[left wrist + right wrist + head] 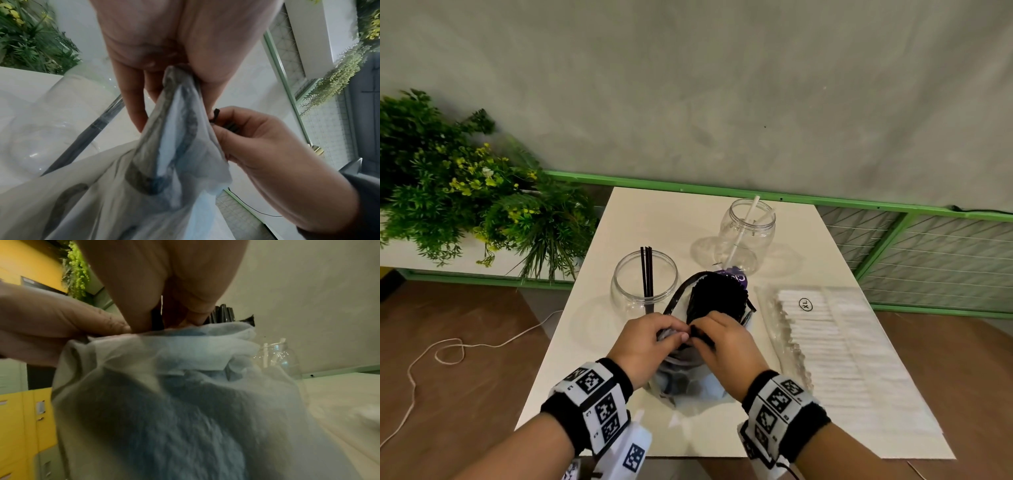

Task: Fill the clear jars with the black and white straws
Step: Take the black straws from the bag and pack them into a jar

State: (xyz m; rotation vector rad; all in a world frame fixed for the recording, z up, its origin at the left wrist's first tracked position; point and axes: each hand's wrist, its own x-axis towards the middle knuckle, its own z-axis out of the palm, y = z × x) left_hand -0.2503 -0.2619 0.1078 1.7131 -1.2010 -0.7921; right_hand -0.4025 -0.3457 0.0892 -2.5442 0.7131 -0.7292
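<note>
A clear plastic bag packed with black straws stands mid-table. My left hand grips the bag's crumpled rim. My right hand pinches a few black straws at the bag's mouth, beside the left hand's fingers. A clear jar at the left holds three black straws. A second clear jar further back holds two white straws. A flat pack of white straws lies at the right of the table.
The white table ends close behind the far jar at a green rail. A leafy plant stands off the table's left side. A cord lies on the brown floor at the left.
</note>
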